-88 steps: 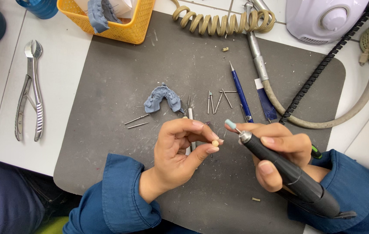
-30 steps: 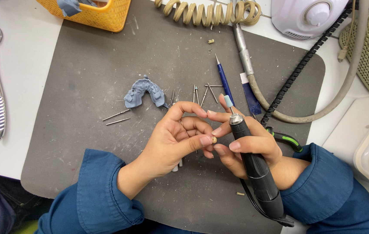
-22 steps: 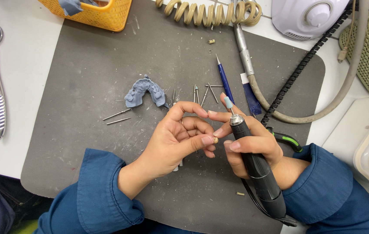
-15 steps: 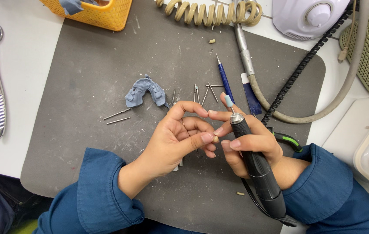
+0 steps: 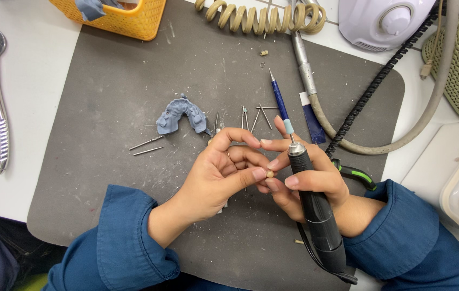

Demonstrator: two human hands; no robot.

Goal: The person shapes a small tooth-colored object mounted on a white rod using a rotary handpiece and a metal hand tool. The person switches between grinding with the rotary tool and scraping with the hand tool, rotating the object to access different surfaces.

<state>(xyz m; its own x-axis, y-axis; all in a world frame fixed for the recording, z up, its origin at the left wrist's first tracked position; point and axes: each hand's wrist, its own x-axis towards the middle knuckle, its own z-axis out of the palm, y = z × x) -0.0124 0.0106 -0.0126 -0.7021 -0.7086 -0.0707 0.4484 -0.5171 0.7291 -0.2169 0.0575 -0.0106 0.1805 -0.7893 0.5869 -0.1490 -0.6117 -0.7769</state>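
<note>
The left hand (image 5: 224, 172) pinches a small tan piece (image 5: 270, 174) between thumb and fingertip, its grip closed on it, above the middle of the dark grey mat (image 5: 105, 108) near the mat's front edge. The right hand (image 5: 307, 180) is wrapped shut around a black rotary handpiece (image 5: 315, 210), whose long axis runs from the front edge up and slightly left, its pale blue tip (image 5: 289, 127) pointing toward the back edge. The piece sits just left of the handpiece's upper end, touching or nearly touching the right fingertips; both hands are equally close to it. On the mat behind the hands lie a blue-grey dental cast (image 5: 181, 114), several loose burs (image 5: 253, 114) and a blue pen (image 5: 279, 99).
</note>
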